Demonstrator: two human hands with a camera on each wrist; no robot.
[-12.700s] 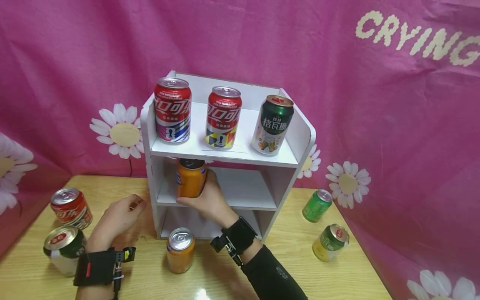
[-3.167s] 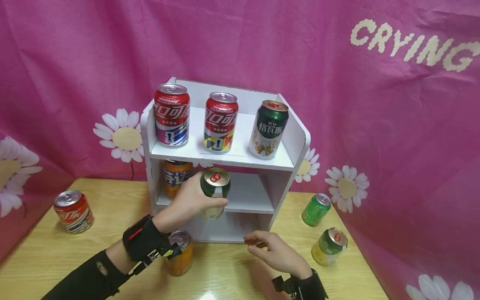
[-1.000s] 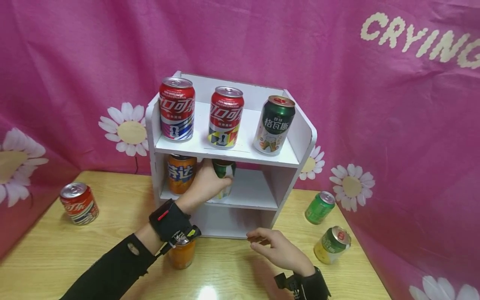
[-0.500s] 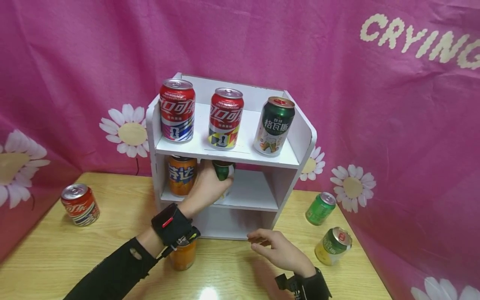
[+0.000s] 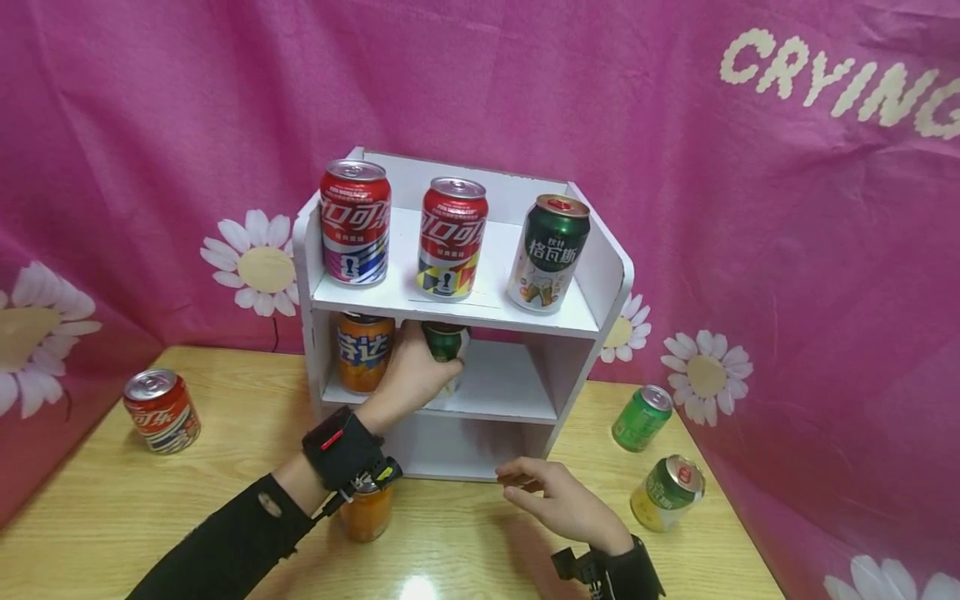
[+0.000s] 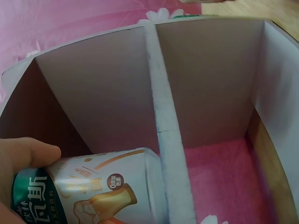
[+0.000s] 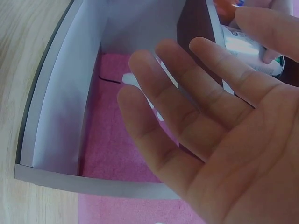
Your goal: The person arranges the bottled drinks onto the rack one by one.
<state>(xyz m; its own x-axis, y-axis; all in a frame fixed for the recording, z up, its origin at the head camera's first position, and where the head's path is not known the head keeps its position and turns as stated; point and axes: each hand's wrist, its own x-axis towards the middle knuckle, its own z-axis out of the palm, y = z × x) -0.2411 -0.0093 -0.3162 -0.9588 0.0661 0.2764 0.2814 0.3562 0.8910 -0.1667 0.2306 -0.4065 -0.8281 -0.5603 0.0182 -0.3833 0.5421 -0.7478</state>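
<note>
green can (image 5: 446, 343) is clasped by left grip (image 5: 412, 368), badge (image 6: 115, 182) visible only from left wrist.

瓦斯 on held can (image 6: 100, 186), crying on cloth (image 5: 480, 75)

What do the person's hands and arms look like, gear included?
The left hand and right hand are bare. Behind the left come a black wristband with a red mark, a small dark device with a yellow patch, and a black sleeve with an oval hole. Behind the right: another black band and dark unit.
</note>
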